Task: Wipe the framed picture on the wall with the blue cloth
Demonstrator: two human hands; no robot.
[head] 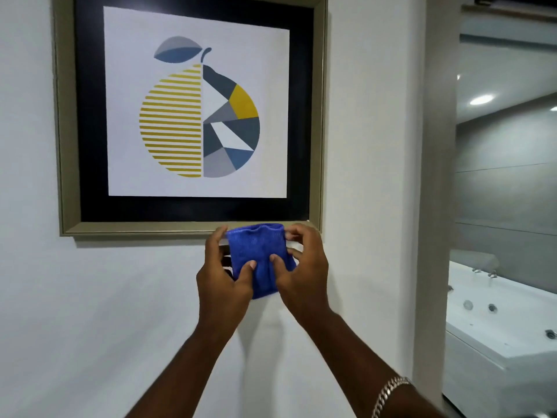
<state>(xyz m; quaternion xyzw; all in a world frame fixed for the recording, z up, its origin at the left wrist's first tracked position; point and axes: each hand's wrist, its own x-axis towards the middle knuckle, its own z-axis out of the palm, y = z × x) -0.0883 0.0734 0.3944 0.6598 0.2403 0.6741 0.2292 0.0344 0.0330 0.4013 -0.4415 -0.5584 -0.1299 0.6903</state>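
The framed picture [69, 146] hangs on the white wall, a gold frame with a black mat around a print of a striped yellow and grey fruit. Just below its lower right edge, a folded blue cloth [259, 251] is held up in front of the wall between both hands. My left hand [221, 273] grips the cloth's left side with the thumb pressed on its front. My right hand [304, 267] grips the right side, fingers pinching the top corner. The cloth's top edge overlaps the bottom rail of the frame.
A white wall [90, 312] fills the left and lower view. To the right, past a wall corner [434, 206], a bathroom opens with a white jetted bathtub [497, 327] and grey tiled walls. A silver chain bracelet [388, 393] is on my right wrist.
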